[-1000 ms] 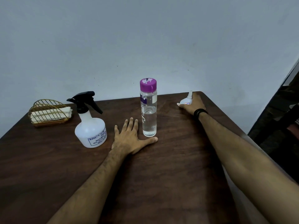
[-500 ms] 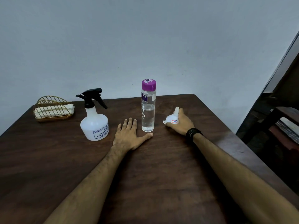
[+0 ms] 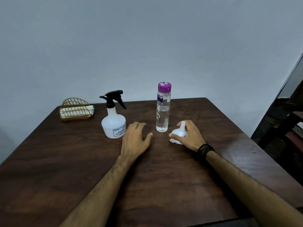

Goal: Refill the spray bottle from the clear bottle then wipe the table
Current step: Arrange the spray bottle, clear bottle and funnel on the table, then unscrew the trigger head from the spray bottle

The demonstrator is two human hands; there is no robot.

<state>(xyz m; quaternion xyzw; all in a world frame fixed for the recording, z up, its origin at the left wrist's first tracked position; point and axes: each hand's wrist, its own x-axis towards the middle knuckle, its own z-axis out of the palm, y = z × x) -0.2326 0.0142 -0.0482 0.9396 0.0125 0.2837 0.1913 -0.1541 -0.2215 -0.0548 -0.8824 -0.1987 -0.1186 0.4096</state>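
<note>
A white spray bottle [image 3: 114, 124] with a black trigger head stands upright on the dark wooden table [image 3: 164, 185]. To its right stands a tall clear bottle [image 3: 163, 110] with a purple cap, partly full of clear liquid. My left hand [image 3: 135, 141] rests on the table between the two bottles, fingers slightly curled, holding nothing. My right hand [image 3: 191, 136] grips a small white funnel [image 3: 178, 134], spout up, on the table just right of the clear bottle.
A gold wire holder [image 3: 76, 109] with folded white cloths sits at the table's back left corner. A pale wall stands behind the table. Dark furniture [image 3: 293, 126] lies beyond the right edge.
My right hand has brought the funnel from the table's far right corner toward me, down beside the clear bottle. My left hand stayed in place and its fingers curled a little.
</note>
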